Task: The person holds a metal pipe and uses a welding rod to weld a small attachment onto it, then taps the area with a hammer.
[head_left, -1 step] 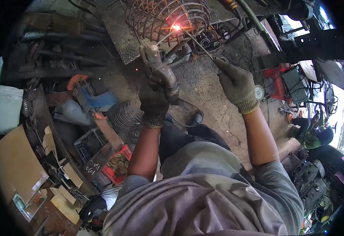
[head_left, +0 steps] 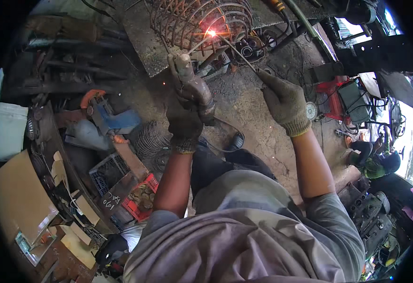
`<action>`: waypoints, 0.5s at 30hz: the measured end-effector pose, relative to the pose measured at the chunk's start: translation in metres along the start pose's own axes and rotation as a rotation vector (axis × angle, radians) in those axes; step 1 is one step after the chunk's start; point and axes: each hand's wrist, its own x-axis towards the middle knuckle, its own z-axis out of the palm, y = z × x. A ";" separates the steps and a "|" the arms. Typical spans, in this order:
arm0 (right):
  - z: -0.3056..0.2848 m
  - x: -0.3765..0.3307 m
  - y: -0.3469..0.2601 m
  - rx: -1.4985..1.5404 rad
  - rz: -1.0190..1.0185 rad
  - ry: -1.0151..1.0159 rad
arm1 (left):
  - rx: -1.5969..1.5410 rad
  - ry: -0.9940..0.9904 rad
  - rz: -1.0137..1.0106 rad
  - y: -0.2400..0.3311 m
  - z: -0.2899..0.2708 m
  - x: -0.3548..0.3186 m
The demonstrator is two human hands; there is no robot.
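Left hand: your gloved left hand (head_left: 187,120) has its fingers wrapped tight around the welding electrode holder (head_left: 194,87), raised toward the cage.
Electrode: a thin rod runs from the holder's head up to the bright arc (head_left: 211,33); sparks scatter around it.
Right hand: your gloved right hand (head_left: 284,101) has its fingers closed on a thin metal rod (head_left: 239,52), whose far end reaches the arc point.
Workpiece: a rusty wire cage (head_left: 202,19) of curved bars, lying on a metal plate (head_left: 140,37) on the ground at the top of the view; the arc sits on its lower edge.
Cable: a dark lead loops from the holder down past your knee.
Surroundings: red plastic crate (head_left: 140,195) and blue tool (head_left: 114,118) to your left, well apart from the hands; red welding machine (head_left: 343,96) to your right.
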 end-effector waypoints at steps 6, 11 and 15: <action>0.003 -0.004 0.026 -0.050 -0.163 0.014 | -0.446 -0.075 -0.347 -0.011 -0.001 -0.010; 0.004 -0.002 0.002 0.214 0.032 0.031 | -0.211 -0.099 -0.255 -0.010 -0.003 -0.012; 0.005 -0.003 -0.002 0.241 0.040 0.040 | -0.141 -0.096 -0.230 -0.006 -0.002 -0.012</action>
